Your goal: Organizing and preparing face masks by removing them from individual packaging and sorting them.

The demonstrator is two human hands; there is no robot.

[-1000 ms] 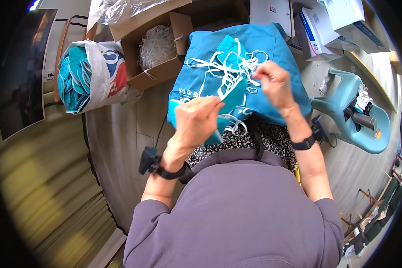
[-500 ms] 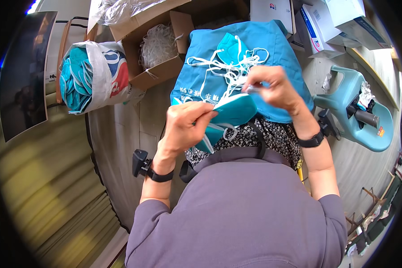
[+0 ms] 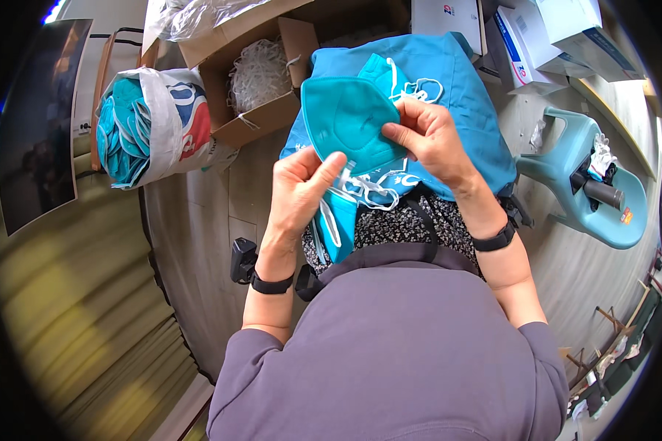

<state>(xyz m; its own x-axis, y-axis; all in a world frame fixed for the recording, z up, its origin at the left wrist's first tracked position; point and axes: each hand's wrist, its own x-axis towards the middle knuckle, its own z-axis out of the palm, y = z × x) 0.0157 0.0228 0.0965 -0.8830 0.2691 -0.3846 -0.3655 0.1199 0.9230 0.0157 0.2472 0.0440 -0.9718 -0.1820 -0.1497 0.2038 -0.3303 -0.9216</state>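
Note:
A teal face mask (image 3: 346, 121) is spread between my two hands, its broad side facing up. My left hand (image 3: 298, 187) pinches its lower left edge between thumb and fingers. At its right edge, my right hand (image 3: 435, 143) grips it, thumb on top. Below my left hand a second teal mask with white edging (image 3: 340, 226) hangs over my lap. White elastic straps (image 3: 371, 189) trail beneath the held mask. Beyond it, another teal mask (image 3: 377, 68) lies on a blue cloth (image 3: 471, 140) across my lap, partly hidden, with white straps next to it.
At the left stands a white bag (image 3: 171, 117) packed with teal masks. An open cardboard box (image 3: 232, 132) behind it holds a tangle of white elastic straps (image 3: 261, 77). White boxes (image 3: 526, 59) are stacked at the far right, near a light-blue plastic stool (image 3: 563, 147) bearing a dark cylinder (image 3: 603, 194).
The held mask has been raised and turned broad side up. My right hand, blurred near the straps before, now grips the mask's right edge.

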